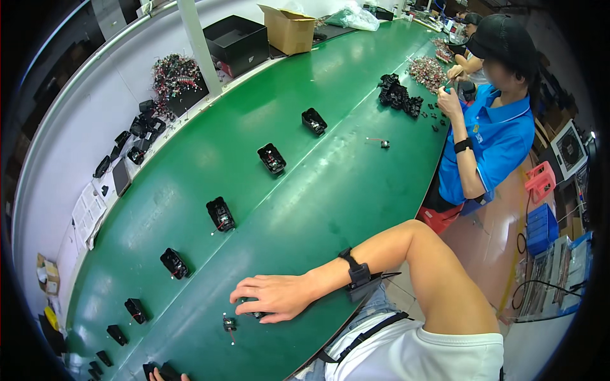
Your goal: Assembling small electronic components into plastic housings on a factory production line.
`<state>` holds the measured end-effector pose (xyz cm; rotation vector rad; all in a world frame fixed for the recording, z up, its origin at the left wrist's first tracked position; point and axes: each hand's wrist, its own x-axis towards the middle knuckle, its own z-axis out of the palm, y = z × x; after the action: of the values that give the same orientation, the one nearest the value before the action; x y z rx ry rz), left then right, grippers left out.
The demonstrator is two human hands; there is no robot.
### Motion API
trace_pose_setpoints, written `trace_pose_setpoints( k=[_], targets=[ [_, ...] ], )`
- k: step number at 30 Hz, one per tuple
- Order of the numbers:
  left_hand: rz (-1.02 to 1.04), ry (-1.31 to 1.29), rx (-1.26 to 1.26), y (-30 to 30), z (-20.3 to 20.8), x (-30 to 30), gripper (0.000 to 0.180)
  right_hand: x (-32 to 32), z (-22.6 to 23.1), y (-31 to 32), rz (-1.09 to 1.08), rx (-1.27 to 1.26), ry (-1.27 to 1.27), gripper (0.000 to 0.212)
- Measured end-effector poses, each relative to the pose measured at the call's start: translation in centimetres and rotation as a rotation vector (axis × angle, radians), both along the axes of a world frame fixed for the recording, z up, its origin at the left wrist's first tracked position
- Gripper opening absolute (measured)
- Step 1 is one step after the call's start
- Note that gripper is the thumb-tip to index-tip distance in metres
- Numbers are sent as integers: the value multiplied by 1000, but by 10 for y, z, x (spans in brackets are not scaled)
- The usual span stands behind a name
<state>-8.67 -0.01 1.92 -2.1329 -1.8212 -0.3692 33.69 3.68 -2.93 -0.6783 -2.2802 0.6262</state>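
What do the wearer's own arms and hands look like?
Right arm: white short fabric sleeve, bare below it except for a black wrist strap with a boxy black module. Right hand: no glove. Left hand: barely in view at the lower edge, no glove visible; its wrist and sleeve are out of frame.

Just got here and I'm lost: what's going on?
The person's right hand is over a small dark part on the green table, beside a wired part. The left hand, mostly cut off at the lower edge, is at black pieces. Open black cases lie in a line along the table. A co-worker in blue has both hands raised around something too small to make out.
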Motion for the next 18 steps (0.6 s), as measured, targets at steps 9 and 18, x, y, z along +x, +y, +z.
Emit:
trace_pose_setpoints(
  k=[9,18],
  targets=[
    [-93,-83,-121,-17,8,83,77,-19,-7,4,7,137,-104,41],
    [-249,-226,-163,-14,14,141,69,-11,-12,-1,97,-17,91,8]
  ],
)
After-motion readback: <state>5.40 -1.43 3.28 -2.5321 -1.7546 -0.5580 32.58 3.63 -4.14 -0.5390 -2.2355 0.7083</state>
